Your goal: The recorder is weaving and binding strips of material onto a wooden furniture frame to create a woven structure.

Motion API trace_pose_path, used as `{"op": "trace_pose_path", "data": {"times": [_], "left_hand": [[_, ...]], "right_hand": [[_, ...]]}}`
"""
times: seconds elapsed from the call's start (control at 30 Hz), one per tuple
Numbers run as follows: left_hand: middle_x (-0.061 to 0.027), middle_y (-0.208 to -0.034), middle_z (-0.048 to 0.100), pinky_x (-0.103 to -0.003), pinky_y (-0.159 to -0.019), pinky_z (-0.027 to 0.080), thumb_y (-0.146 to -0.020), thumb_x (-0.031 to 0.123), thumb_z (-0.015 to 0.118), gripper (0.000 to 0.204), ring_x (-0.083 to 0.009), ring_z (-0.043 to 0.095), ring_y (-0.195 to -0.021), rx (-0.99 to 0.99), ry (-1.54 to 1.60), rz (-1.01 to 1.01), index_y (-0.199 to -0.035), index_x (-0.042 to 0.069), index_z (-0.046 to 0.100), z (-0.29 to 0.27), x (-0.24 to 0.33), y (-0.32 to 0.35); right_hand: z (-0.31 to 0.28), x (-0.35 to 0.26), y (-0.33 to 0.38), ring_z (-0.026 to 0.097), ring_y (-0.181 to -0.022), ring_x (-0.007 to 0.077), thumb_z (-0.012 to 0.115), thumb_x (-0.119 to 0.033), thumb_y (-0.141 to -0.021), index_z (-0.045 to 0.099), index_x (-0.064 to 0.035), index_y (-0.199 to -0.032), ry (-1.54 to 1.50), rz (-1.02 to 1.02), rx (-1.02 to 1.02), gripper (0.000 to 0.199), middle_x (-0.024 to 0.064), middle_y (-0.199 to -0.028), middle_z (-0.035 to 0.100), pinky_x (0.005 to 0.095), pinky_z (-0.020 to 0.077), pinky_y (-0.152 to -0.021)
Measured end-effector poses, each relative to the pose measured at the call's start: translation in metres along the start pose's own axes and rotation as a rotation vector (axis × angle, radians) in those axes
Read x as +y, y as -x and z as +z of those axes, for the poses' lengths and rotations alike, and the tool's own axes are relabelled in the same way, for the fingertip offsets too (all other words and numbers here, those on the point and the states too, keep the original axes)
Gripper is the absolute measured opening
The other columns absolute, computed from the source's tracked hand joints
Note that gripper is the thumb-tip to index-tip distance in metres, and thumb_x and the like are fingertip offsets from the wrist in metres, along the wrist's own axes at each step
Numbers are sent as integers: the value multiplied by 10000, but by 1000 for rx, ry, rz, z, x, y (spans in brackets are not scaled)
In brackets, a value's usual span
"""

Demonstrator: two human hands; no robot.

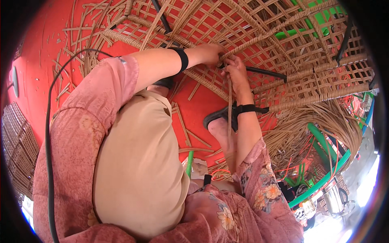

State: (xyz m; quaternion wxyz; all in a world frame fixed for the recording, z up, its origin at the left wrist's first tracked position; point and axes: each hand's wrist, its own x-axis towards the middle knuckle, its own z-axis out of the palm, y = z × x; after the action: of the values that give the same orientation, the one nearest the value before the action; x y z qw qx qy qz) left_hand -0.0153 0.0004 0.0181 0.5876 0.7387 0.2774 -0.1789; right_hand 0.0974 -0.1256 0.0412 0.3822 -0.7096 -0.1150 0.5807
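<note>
At twelve o'clock, the left hand [209, 54] curls against the woven frame [259, 39] (finger gap hidden); at one o'clock, the right hand [238, 75] pinches a brown strip [230, 92] between narrowed fingers.

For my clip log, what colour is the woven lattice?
The woven lattice is light brown, shown best in the head view.

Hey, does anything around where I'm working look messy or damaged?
Slightly messy: loose tan strips lie scattered on the red floor at upper left, crossing at all angles rather than bundled. I can't make out clear damage to the woven frame.
</note>
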Motion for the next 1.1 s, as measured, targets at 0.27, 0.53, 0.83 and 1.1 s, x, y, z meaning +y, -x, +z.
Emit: {"op": "trace_pose_path", "data": {"times": [0.27, 0.53, 0.83, 1.1], "left_hand": [[-220, -985, 640, -424, -798, 484, -838, 106, 518, 275, -341, 625, -956, 114, -667, 202, -1102, 30, 535, 8, 10, 7], [-157, -940, 671, -414, -714, 509, -768, 131, 574, 178, -291, 651, -890, 21, -821, 51, -881, 48, 685, 0, 12, 25], [-169, -795, 669, -403, -625, 517, -724, 147, 582, 168, -295, 657, -764, -138, -684, 540, -734, 23, 695, 34, 71, 76], [-237, -978, 638, -433, -758, 504, -756, 129, 592, 327, -362, 630, -916, -89, -397, -98, -1046, -20, 615, -3, 52, 34]], "right_hand": [[4, -2, -5, 609, -620, 175, 477, 32, -737, 397, 80, -1267, 62, -15, 9, 538, 227, -1261, 506, 271, 462, -545], [12, -4, 0, 620, -664, 162, 528, -22, -798, 457, 80, -1190, 144, -33, 104, 411, 180, -1092, 605, 274, 472, -555], [22, 17, -16, 653, -823, 211, 708, -59, -704, 563, 90, -1082, 337, -127, 336, 431, 177, -940, 673, 311, 506, -724], [16, 34, -21, 651, -872, 195, 662, 49, -710, 580, 75, -1065, 88, -188, 325, 366, 152, -956, 672, 284, 513, -728]]}}
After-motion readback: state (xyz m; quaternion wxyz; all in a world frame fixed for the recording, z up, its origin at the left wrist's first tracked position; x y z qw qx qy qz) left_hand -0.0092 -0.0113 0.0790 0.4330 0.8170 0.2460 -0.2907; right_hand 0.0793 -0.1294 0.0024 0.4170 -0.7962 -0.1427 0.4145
